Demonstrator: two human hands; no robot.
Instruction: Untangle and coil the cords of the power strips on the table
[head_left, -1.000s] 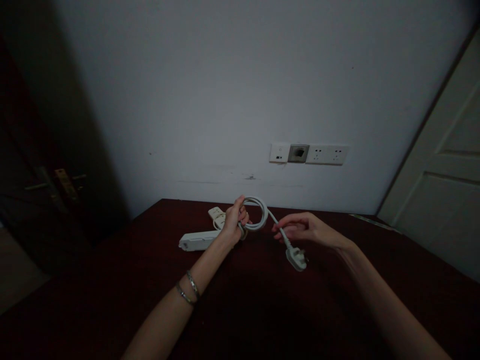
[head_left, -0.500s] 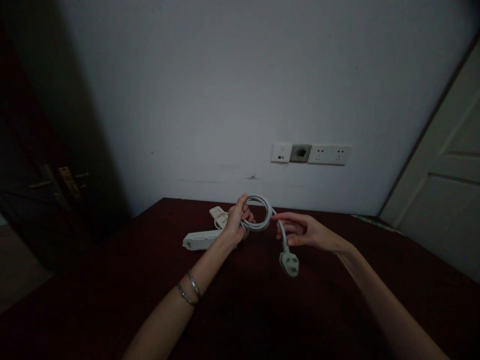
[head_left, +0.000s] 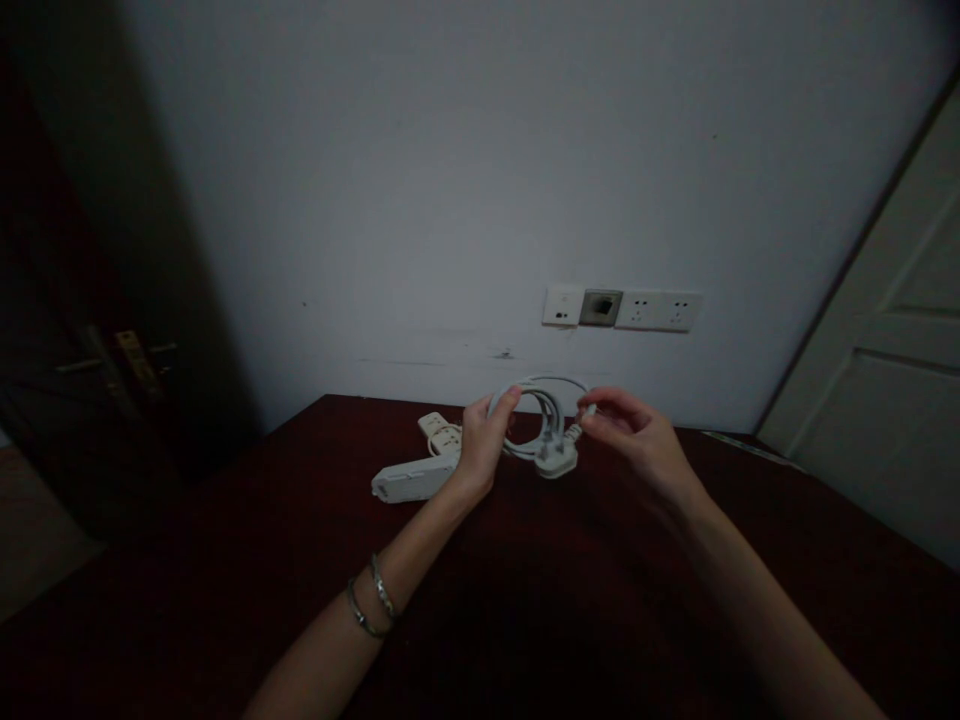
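My left hand (head_left: 486,432) is closed around the left side of a coiled white power cord (head_left: 551,402), thumb on top. At the coil's lower right hangs the cord's three-pin plug (head_left: 556,458), its prongs facing up. My right hand (head_left: 626,422) pinches the cord between thumb and fingertips just above the plug, to the right of the coil. A white power strip (head_left: 415,480) lies on the table behind my left wrist, its right end hidden by that hand. Beyond it rests a second, smaller white power strip (head_left: 439,430) with a cord of its own.
The dark red table (head_left: 480,620) meets a pale wall (head_left: 420,200). Wall sockets (head_left: 658,310) and a grey switch plate (head_left: 601,307) sit above its back edge. A white door (head_left: 900,330) stands at right, a dark door with a brass handle (head_left: 139,362) at left.
My right hand has risen and now grips the cord near the plug. The plug has swung up and left against the coil, and a loose loop arches over the top. My left hand shifted slightly right.
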